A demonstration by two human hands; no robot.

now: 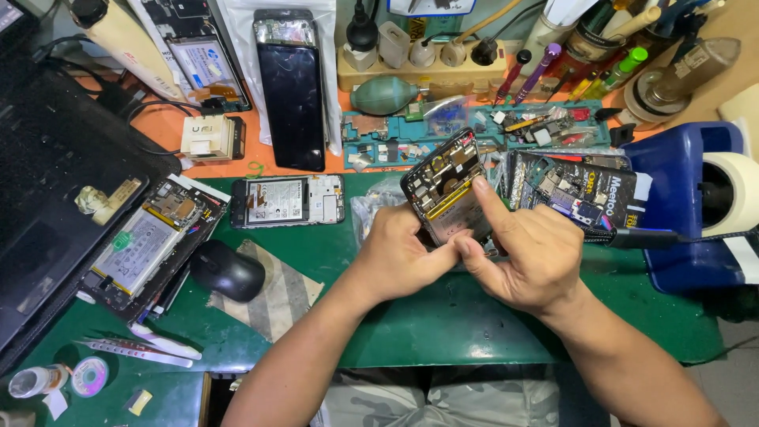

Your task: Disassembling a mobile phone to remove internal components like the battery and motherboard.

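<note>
**Mia:** What are the hands doing?

**Ben:** Both hands hold an open phone [445,187] up off the green tabletop [443,324], near the middle of its far edge. The left hand [399,257] has its fingers closed around the phone's lower left side. The right hand [531,257] grips the lower right side, and its pointing finger [486,204] sticks out and presses on the phone's insides.

**Mia:** Why is it tilted like that?

**Ben:** I think so the open side faces the eyes. Then the little parts and the yellow strip are easy to see.

**Mia:** Why are other things so close?

**Ben:** Another open phone [288,200] lies flat toward the far edge, left of the hands. A third one [150,245] lies near the left edge, next to a black mouse [228,270]. Tweezers [134,348] lie by the near left corner. I guess they stay within easy reach.

**Mia:** What can't you see?

**Ben:** The hands cover the bottom of the held phone. The fingers behind it are hidden. The tray of small parts [474,130] at the far edge is too messy to sort out. The blue tape holder [680,209] is cut off at the right edge.
</note>
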